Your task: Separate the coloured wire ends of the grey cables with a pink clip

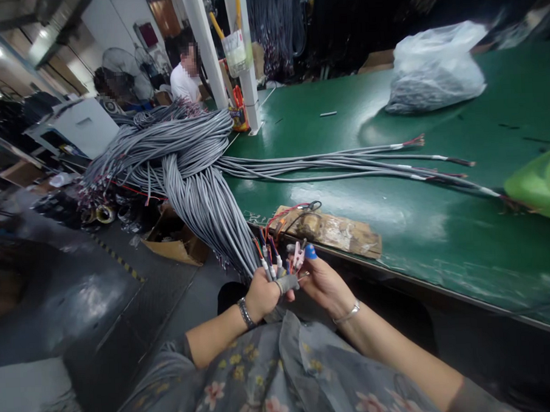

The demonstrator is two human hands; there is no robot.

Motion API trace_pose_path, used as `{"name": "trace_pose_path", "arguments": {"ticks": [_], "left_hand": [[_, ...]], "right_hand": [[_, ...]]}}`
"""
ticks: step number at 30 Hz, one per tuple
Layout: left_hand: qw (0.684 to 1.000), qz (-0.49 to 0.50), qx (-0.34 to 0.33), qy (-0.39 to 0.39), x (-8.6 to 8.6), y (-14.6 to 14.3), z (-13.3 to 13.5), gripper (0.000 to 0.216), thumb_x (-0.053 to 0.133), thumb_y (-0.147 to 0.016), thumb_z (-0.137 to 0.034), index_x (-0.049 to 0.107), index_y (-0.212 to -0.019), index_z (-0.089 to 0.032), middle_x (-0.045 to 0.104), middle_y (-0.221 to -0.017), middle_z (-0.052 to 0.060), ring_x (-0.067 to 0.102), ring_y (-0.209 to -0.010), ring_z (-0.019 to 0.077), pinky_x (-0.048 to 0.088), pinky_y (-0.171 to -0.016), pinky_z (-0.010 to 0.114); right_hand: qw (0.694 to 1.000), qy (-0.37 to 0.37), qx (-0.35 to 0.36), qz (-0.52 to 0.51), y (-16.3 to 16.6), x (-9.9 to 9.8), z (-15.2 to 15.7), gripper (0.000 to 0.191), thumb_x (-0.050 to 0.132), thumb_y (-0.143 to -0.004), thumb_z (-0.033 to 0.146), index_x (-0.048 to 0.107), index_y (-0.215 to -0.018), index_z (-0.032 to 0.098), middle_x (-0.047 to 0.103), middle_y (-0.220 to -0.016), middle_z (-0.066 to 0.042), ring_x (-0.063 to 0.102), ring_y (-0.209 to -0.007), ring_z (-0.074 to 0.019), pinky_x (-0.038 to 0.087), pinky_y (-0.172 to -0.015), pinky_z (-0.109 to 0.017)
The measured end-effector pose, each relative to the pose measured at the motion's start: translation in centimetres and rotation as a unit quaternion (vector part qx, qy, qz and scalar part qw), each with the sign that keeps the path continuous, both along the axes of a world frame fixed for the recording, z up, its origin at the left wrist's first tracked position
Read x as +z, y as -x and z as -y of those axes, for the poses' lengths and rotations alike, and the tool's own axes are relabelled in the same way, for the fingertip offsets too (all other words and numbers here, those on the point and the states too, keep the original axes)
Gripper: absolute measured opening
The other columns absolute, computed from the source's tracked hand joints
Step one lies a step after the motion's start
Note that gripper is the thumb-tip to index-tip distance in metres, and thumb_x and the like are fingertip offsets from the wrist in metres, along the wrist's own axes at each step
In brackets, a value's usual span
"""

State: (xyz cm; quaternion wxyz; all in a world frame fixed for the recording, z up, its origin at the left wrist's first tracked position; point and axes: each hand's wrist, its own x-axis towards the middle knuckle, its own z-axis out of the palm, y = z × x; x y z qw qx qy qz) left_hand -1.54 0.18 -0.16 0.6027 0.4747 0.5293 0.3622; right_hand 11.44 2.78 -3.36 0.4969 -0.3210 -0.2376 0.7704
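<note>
Cables (215, 205) partly hide in clenched left hand (263, 295); whether right hand (327, 285) pinches is unclear.

The premises present as a workshop of factory type, dealing in cable. Evidence: a long green-topped bench (421, 215) bearing a thick bundle of grey cables (190, 137), with hanging cables (278, 23) behind it. Also noted: a large fan (126, 59), an open carton (181, 251), black-and-yellow floor tape (117, 257) and a second person (182, 84).
</note>
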Motion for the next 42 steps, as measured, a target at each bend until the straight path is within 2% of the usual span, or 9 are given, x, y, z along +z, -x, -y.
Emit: {"name": "trace_pose_path", "arguments": {"ticks": [8,15,24,33,38,42], "left_hand": [[0.999,-0.003,0.017,-0.029,0.3,0.1,0.5,0.046,0.07,-0.065,-0.058,0.061,-0.05,-0.015,0.058,-0.046,0.003,0.046,-0.042,0.009,0.037,-0.047,0.023],[0.999,0.003,-0.002,-0.046,0.2,0.3,0.6,0.044,0.069,-0.068,-0.055,0.061,-0.051,-0.016,0.059,-0.049,0.002,0.048,-0.045,0.0099,0.039,-0.049,0.023],[0.999,-0.004,0.002,-0.034,0.7,-0.2,0.3,0.044,0.071,-0.065,-0.054,0.058,-0.047,-0.017,0.055,-0.045,0.001,0.046,-0.043,0.0097,0.038,-0.048,0.024],[0.999,-0.026,0.0,-0.042,0.5,-0.3,0.2,0.046,0.069,-0.067,-0.055,0.055,-0.044,-0.017,0.051,-0.041,-0.001,0.044,-0.041,0.0087,0.037,-0.046,0.023],[0.999,-0.014,0.015,-0.042,0.9,-0.3,0.4,0.046,0.07,-0.065,-0.056,0.056,-0.045,-0.017,0.053,-0.042,0.0,0.046,-0.041,0.0095,0.038,-0.047,0.024],[0.998,0.0,0.027,-0.061,1.0,-0.2,0.7,0.045,0.071,-0.064,-0.055,0.059,-0.047,-0.016,0.056,-0.045,0.001,0.047,-0.042,0.0095,0.039,-0.048,0.024]], "right_hand": [[1.0,-0.019,0.003,0.02,-0.1,-0.1,0.3,0.051,0.063,-0.07,0.067,0.067,-0.09,0.02,0.068,-0.075,-0.006,0.063,-0.068,-0.0224,0.048,-0.056,-0.034],[0.999,0.04,-0.001,-0.014,-0.4,0.8,0.2,0.04,0.069,-0.069,0.059,0.07,-0.08,0.021,0.067,-0.07,-0.003,0.056,-0.057,-0.0167,0.047,-0.056,-0.032],[0.999,0.031,-0.005,-0.035,-0.3,-0.2,0.0,0.04,0.069,-0.071,0.056,0.069,-0.088,0.02,0.07,-0.074,-0.005,0.064,-0.07,-0.0232,0.051,-0.06,-0.036],[0.994,0.029,0.004,-0.105,-0.3,-0.9,-0.1,0.034,0.071,-0.073,0.049,0.069,-0.088,0.019,0.071,-0.077,-0.005,0.066,-0.071,-0.0222,0.053,-0.062,-0.035],[0.995,0.024,0.006,-0.094,-0.3,-0.9,0.0,0.035,0.071,-0.073,0.051,0.069,-0.09,0.02,0.071,-0.079,-0.006,0.066,-0.076,-0.0238,0.053,-0.06,-0.035],[0.996,0.027,-0.003,-0.08,-0.3,-0.2,0.3,0.034,0.07,-0.074,0.051,0.07,-0.089,0.021,0.07,-0.079,-0.004,0.064,-0.074,-0.0207,0.052,-0.061,-0.033]]}}
